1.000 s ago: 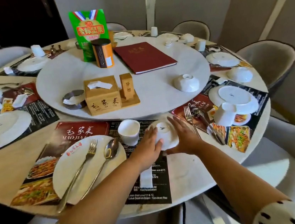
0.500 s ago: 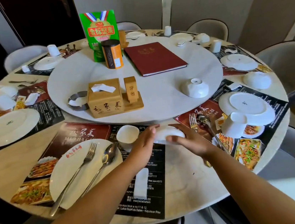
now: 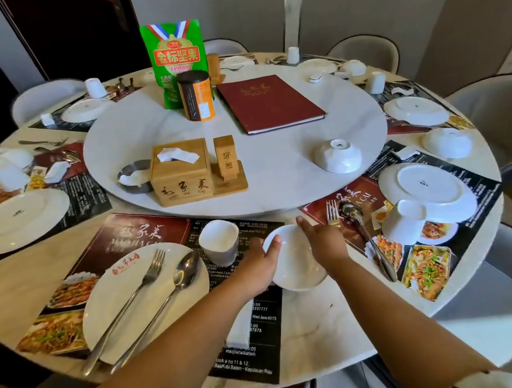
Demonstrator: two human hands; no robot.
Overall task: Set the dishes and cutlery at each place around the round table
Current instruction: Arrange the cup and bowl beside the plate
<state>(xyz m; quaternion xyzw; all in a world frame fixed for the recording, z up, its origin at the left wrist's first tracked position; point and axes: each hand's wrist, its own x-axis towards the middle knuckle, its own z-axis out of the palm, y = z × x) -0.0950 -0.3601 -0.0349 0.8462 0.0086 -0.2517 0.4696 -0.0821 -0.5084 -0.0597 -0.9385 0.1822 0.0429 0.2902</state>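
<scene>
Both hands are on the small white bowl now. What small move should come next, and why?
Probably settle the bowl on the mat beside the cup and let go. The left hand and right hand hold it open side up, and this place's plate already carries fork and spoon.

Bowl (image 3: 293,264) now upright, upside-down before.

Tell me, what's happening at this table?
A person is setting a round table. The left hand and right hand together hold a small white bowl, open side up, at the near place beside a white cup. The plate there carries a fork and spoon. An upside-down bowl sits on the turntable.
</scene>
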